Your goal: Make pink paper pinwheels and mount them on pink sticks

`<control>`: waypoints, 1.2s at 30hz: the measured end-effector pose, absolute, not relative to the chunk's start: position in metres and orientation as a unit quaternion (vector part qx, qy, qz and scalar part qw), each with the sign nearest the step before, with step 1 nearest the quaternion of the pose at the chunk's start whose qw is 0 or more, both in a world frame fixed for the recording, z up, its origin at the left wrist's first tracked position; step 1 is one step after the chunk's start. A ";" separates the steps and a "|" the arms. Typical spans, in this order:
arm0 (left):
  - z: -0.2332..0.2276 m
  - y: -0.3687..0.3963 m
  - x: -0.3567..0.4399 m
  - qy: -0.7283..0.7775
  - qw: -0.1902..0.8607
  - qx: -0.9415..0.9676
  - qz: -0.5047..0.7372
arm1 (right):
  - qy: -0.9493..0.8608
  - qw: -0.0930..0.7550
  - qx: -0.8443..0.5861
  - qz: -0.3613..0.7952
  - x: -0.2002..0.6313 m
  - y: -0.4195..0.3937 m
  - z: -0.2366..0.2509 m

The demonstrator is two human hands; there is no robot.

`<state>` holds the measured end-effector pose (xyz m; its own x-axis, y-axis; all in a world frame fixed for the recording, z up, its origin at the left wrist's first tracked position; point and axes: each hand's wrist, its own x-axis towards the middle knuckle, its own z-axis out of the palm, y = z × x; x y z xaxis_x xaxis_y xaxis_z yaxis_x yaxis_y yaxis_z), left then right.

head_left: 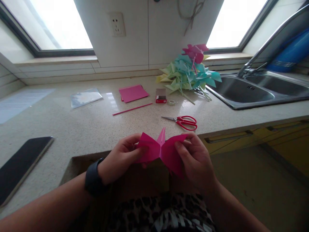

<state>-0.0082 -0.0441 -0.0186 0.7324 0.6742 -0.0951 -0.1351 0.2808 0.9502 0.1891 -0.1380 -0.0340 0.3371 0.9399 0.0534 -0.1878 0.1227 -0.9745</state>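
Left hand (122, 158) and right hand (195, 161), fingers pinched closed on a folded pink paper (160, 151), just beyond the countertop (79, 129) front edge.

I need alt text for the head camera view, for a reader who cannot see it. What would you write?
Two bare hands, left hand and right hand, hold a folded pink paper between them at a counter's edge. Behind it lie red scissors, a pink stick, a pink paper stack and a heap of paper pinwheels beside a steel sink.
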 end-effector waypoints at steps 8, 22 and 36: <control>-0.018 -0.045 -0.008 0.272 0.763 0.525 0.261 | -0.381 0.640 -0.520 0.418 0.192 -0.135 -0.034; -0.017 -0.043 -0.011 0.283 0.764 0.520 0.259 | -0.358 0.653 -0.481 0.462 0.190 -0.134 -0.031; -0.010 -0.038 -0.013 0.218 0.678 0.641 0.286 | -0.319 0.641 -0.378 0.586 0.205 -0.135 -0.040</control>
<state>-0.0130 -0.0377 -0.0098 0.7411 0.6675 0.0722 -0.1089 0.0134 0.9940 0.2051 -0.1345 -0.0402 0.1088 0.9935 -0.0338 -0.5109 0.0267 -0.8592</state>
